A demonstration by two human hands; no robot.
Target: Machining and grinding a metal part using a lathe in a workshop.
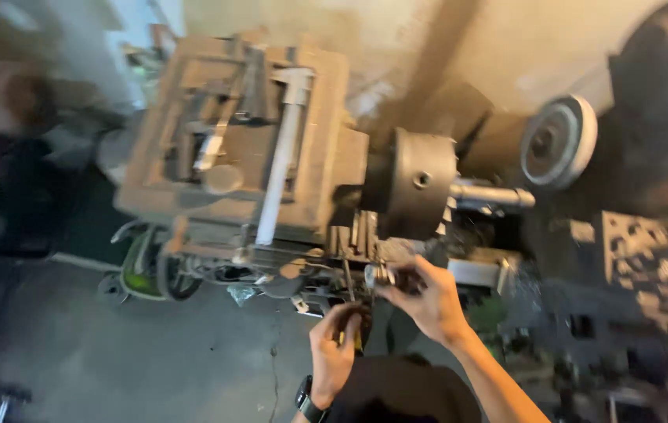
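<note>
Right hand (428, 301) is pinching a small metal cylinder (379, 274) in a clenched grip just near of the lathe chuck (420, 182), while left hand (335, 348), lower left, is grasping a dark-handled tool (359, 327), steadying both close together.

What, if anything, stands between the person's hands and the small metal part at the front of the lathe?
Nothing visible does. The right hand already grips the small metal part in its fingertips, and the left hand holds a dark tool just below it; blur hides finer detail.
</note>
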